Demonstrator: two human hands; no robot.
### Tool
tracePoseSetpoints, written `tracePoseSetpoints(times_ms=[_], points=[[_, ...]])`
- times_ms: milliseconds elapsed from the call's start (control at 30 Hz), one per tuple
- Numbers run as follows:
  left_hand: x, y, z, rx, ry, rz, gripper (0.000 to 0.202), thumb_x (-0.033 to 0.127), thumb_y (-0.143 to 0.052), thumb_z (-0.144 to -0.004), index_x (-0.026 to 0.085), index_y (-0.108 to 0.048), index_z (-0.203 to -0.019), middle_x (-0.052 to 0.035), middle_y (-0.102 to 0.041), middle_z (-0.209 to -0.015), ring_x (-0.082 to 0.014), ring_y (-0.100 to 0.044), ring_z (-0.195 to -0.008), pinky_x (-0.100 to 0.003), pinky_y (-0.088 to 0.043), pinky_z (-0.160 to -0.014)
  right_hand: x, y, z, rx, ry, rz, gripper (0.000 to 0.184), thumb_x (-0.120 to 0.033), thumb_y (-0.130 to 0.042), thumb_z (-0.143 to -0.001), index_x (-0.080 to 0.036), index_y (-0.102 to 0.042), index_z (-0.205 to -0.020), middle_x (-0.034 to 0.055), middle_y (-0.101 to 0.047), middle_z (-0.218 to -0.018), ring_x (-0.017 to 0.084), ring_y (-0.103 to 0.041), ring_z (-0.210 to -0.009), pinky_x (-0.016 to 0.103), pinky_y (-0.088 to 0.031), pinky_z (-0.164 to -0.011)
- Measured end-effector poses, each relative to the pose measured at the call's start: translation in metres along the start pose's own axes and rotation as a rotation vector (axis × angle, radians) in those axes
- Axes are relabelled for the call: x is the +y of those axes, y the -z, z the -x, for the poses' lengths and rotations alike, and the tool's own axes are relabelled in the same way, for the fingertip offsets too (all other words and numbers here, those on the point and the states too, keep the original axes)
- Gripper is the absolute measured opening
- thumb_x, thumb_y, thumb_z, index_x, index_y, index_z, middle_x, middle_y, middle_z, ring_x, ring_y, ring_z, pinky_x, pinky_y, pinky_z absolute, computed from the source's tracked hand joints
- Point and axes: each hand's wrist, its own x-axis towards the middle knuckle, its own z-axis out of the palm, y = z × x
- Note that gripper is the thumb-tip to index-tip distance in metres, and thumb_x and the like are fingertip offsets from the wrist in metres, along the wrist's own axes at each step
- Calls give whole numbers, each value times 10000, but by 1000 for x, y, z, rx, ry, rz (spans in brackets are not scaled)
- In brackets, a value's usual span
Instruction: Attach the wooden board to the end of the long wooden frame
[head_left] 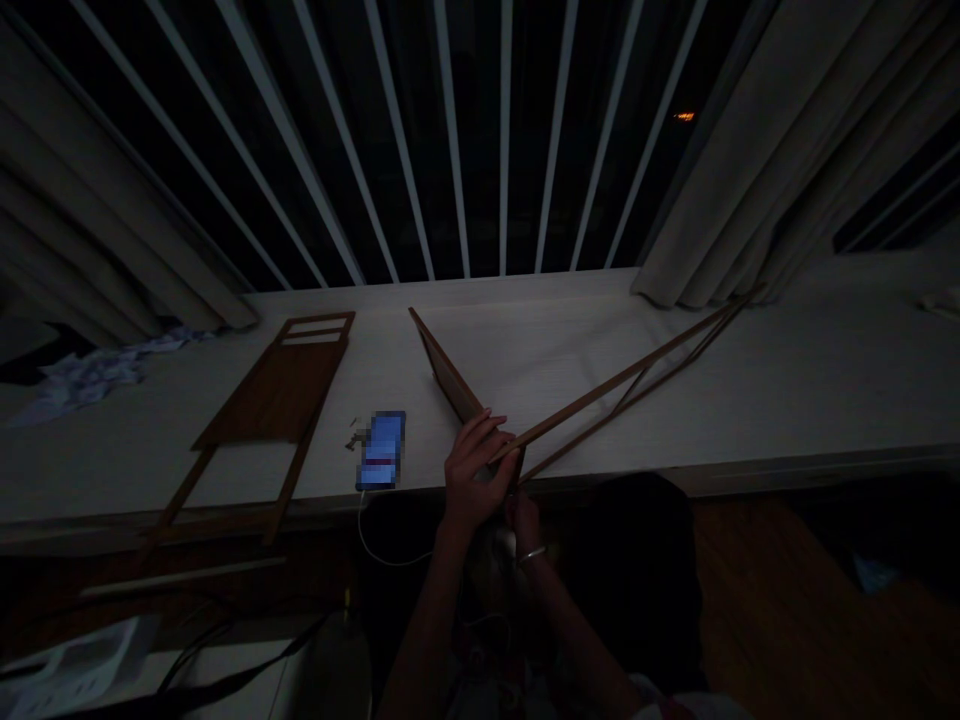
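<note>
A brown wooden frame stands on the white ledge (585,350) in a V shape, with a panel part (447,370) on the left and a long, thin-barred part (637,376) reaching to the right. At the near corner, where the two parts meet, my left hand (478,472) is closed around the wood. My right hand (523,518), with a bangle on its wrist, is just below that corner, its fingers curled. Whatever it grips is hidden by shadow. It is too dark to see any fastener at the joint.
Another brown wooden piece (274,395) with a panel and legs lies left, overhanging the ledge edge. Between it and me lie a lit phone (382,450) on a white cable and small blurred items (357,435). Curtains (720,180) and window bars (504,150) stand behind.
</note>
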Motion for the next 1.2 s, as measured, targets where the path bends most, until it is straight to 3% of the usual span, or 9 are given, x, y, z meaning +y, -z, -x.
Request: tracePoseSetpoints(times_ms=[233, 467, 600, 767, 1067, 1200], points=[[0, 1, 0, -2, 0, 7, 140, 161, -575, -734, 168, -608, -870, -71, -603, -1023, -214, -476, -1093, -425, -419, -914, 13, 6, 1, -58, 18, -22, 491, -584, -379, -735, -198, -501, -457, -16, -471, -391, 102, -414, -379, 233, -307, -422], [0, 0, 0, 6, 5, 11, 148, 150, -578, -731, 169, -608, -875, -67, -604, -1021, -213, -475, -1094, -428, -416, -916, 20, 14, 5, -105, 131, -43, 508, -617, -467, -687, -163, -528, -469, -15, -498, -426, 92, -440, -431, 213, -334, -460], [1, 0, 0, 1, 4, 1, 138, 163, -568, -740, 170, -608, -872, -71, -605, -1020, -218, -478, -1093, -434, -415, -915, 20, 15, 2, -111, 67, -135, 495, -629, -507, -647, -145, -589, -587, 19, -582, -501, 114, -494, -448, 228, -372, -465], [0, 1, -1, -1, -2, -1, 143, 161, -571, -736, 168, -610, -873, -76, -605, -1026, -220, -477, -1093, -431, -417, -913, 20, 19, 2, -102, 75, -175, 456, -588, -568, -617, -142, -619, -698, 51, -651, -638, 149, -574, -562, 252, -431, -538], [1, 1, -1, 4, -3, 1, 140, 164, -575, -734, 170, -611, -869, -73, -609, -1010, -218, -482, -1088, -427, -422, -909, 10, 22, 10, -153, 99, -224, 416, -512, -676, -549, -154, -592, -744, 59, -665, -705, 180, -614, -667, 275, -469, -599], [0, 1, -1, 4, 2, -2, 147, 167, -577, -733, 173, -611, -876, -72, -608, -1019, -217, -478, -1093, -426, -424, -907, 13, 19, 9, -114, 95, -199, 401, -514, -665, -563, -154, -573, -715, 62, -660, -686, 179, -615, -633, 278, -470, -569]])
